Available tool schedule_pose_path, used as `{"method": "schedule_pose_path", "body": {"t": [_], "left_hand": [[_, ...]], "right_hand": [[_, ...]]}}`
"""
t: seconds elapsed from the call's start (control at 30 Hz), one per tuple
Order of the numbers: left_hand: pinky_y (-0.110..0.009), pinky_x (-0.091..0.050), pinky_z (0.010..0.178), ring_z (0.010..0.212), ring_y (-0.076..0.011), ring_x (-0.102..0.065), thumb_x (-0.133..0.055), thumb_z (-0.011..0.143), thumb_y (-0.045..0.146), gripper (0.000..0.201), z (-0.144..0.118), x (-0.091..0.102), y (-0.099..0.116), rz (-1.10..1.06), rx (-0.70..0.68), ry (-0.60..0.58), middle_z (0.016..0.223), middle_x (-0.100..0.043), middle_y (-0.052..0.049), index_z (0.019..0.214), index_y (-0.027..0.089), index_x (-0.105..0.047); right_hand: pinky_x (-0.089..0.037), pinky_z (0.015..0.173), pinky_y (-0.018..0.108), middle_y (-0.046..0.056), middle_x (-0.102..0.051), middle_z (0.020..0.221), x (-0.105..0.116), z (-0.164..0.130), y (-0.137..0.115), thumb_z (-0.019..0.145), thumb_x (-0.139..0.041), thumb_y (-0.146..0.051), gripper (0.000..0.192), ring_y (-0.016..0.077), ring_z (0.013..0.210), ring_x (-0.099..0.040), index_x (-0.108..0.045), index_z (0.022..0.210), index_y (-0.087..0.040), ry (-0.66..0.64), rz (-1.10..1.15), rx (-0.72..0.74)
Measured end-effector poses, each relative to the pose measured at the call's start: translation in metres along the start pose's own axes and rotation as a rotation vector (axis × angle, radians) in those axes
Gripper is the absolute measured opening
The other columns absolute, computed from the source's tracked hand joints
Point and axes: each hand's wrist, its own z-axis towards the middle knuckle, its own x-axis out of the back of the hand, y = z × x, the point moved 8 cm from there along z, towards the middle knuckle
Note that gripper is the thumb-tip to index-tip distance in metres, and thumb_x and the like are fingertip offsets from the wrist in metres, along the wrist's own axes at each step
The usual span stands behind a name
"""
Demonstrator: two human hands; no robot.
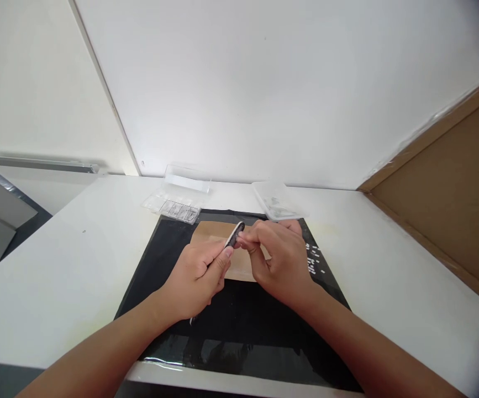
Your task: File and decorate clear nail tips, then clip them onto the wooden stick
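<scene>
Your left hand (195, 276) pinches the nail file (234, 235); your right hand (278, 260) pinches something too small to identify against its tip. Press unevenly and it may drop among the white pieces (314, 260) right of your fingers.

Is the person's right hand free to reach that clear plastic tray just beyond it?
Probably not straight away. The clear tray lies just past the right hand with nothing between them, but that hand's fingertips are pinching something small against the dark file held by the left hand.
</scene>
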Motion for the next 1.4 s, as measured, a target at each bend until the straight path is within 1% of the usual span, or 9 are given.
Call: {"method": "schedule_pose_path", "body": {"t": [0.23, 0.47, 0.67, 0.73, 0.87, 1.0, 1.13, 1.23, 1.4], "left_hand": [[-0.023, -0.041, 0.054, 0.044, -0.0091, -0.045, -0.038, 0.110, 0.038, 0.038, 0.002, 0.005, 0.008, 0.152, -0.113, 0.049, 0.053, -0.049, 0.006, 0.083, 0.019, -0.057], [-0.025, -0.042, 0.056, 0.049, -0.0131, -0.051, -0.039, 0.110, 0.035, 0.033, 0.002, 0.007, 0.011, 0.191, -0.127, 0.058, 0.052, -0.049, 0.006, 0.096, 0.020, -0.065], [-0.027, -0.044, 0.067, 0.058, -0.0147, -0.053, -0.039, 0.110, 0.034, 0.038, 0.003, 0.009, 0.014, 0.254, -0.193, 0.088, 0.059, -0.051, 0.003, 0.081, 0.020, -0.059], [-0.028, -0.044, 0.068, 0.060, -0.0154, -0.053, -0.040, 0.110, 0.034, 0.038, 0.003, 0.010, 0.014, 0.266, -0.201, 0.101, 0.061, -0.051, 0.002, 0.082, 0.020, -0.060], [-0.027, -0.044, 0.065, 0.057, -0.0156, -0.053, -0.039, 0.110, 0.034, 0.035, 0.004, 0.013, 0.011, 0.274, -0.182, 0.110, 0.059, -0.052, 0.003, 0.099, 0.020, -0.069], [-0.026, -0.043, 0.060, 0.053, -0.0148, -0.052, -0.039, 0.110, 0.035, 0.035, 0.004, 0.015, 0.008, 0.260, -0.153, 0.122, 0.057, -0.051, 0.004, 0.116, 0.019, -0.070], [-0.026, -0.043, 0.063, 0.061, -0.0154, -0.055, -0.040, 0.110, 0.034, 0.034, 0.005, 0.015, 0.007, 0.287, -0.169, 0.126, 0.064, -0.055, 0.001, 0.108, 0.018, -0.070], [-0.026, -0.044, 0.068, 0.070, -0.0164, -0.058, -0.040, 0.110, 0.033, 0.034, 0.005, 0.015, 0.009, 0.312, -0.201, 0.133, 0.070, -0.058, -0.001, 0.098, 0.018, -0.068], [-0.027, -0.045, 0.071, 0.074, -0.0177, -0.059, -0.039, 0.110, 0.032, 0.033, 0.005, 0.014, 0.011, 0.310, -0.234, 0.130, 0.070, -0.057, -0.001, 0.100, 0.019, -0.068]], "right_hand": [[-0.033, 0.078, 0.037, -0.004, -0.073, 0.075, 0.003, 0.002, 0.005, 0.102, -0.061, -0.027, 0.015, 0.0145, 0.068, -0.065, -0.062, 0.087, -0.023, 0.010, 0.097, -0.012], [-0.036, 0.080, 0.037, -0.004, -0.075, 0.078, 0.000, -0.001, 0.008, 0.100, -0.065, -0.029, 0.008, 0.0148, 0.070, -0.067, -0.066, 0.094, -0.024, -0.001, 0.140, -0.036], [-0.045, 0.079, 0.035, -0.003, -0.077, 0.086, 0.002, 0.001, 0.009, 0.101, -0.064, -0.030, 0.007, 0.0160, 0.076, -0.070, -0.068, 0.097, -0.026, -0.003, 0.140, -0.068], [-0.048, 0.076, 0.033, -0.002, -0.077, 0.088, 0.001, 0.002, 0.011, 0.101, -0.062, -0.031, 0.008, 0.0163, 0.076, -0.070, -0.068, 0.098, -0.027, -0.018, 0.155, -0.097], [-0.051, 0.066, 0.031, -0.001, -0.076, 0.084, -0.002, 0.000, 0.024, 0.101, -0.062, -0.033, 0.008, 0.0161, 0.069, -0.069, -0.067, 0.100, -0.026, -0.043, 0.201, -0.204], [-0.052, 0.064, 0.029, -0.001, -0.075, 0.086, -0.006, -0.003, 0.035, 0.100, -0.063, -0.033, 0.009, 0.0154, 0.068, -0.069, -0.066, 0.101, -0.025, -0.038, 0.241, -0.275], [-0.055, 0.069, 0.031, 0.002, -0.076, 0.091, -0.010, -0.005, 0.044, 0.099, -0.064, -0.033, 0.009, 0.0179, 0.076, -0.072, -0.066, 0.103, -0.025, -0.033, 0.242, -0.312], [-0.057, 0.073, 0.034, 0.003, -0.077, 0.096, -0.018, -0.007, 0.046, 0.099, -0.065, -0.032, 0.008, 0.0197, 0.083, -0.074, -0.065, 0.100, -0.024, -0.104, 0.249, -0.293], [-0.058, 0.069, 0.033, 0.004, -0.076, 0.092, -0.017, -0.006, 0.038, 0.099, -0.065, -0.033, 0.011, 0.0185, 0.078, -0.073, -0.065, 0.093, -0.023, -0.137, 0.264, -0.219]]}}
